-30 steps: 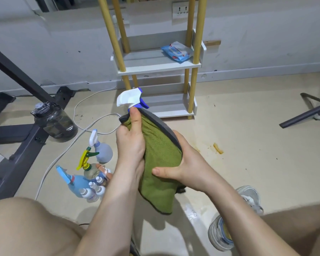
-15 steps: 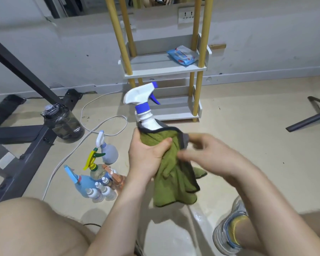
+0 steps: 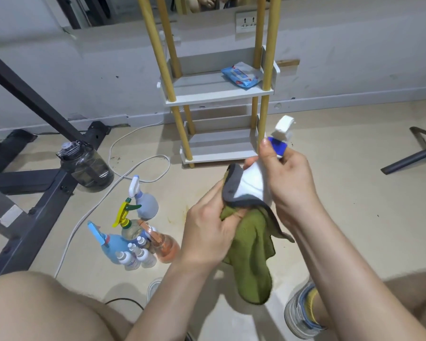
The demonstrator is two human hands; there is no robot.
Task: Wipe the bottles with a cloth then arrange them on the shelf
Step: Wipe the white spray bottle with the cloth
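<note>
My right hand (image 3: 289, 179) grips a white spray bottle (image 3: 255, 180) by its neck, just below the blue collar and white trigger head, which tilts up to the right. My left hand (image 3: 208, 236) holds a green cloth (image 3: 252, 257) with a grey edge, bunched around the bottle's lower body. The cloth's loose end hangs down between my knees. Several other spray bottles (image 3: 138, 227) and small white bottles stand clustered on the floor at my left. The white shelf (image 3: 219, 97) with yellow posts stands against the wall ahead.
A blue wipes packet (image 3: 241, 76) lies on the shelf's upper tier. A dark water jug (image 3: 85, 166) and a white cable (image 3: 133, 173) are on the floor at left, beside a black metal frame (image 3: 35, 183). My shoe (image 3: 300, 310) is at lower right.
The bottle has swung from upright in my left hand to tilted right, now gripped at the neck by my right hand. My left hand has shifted lower with the cloth.
</note>
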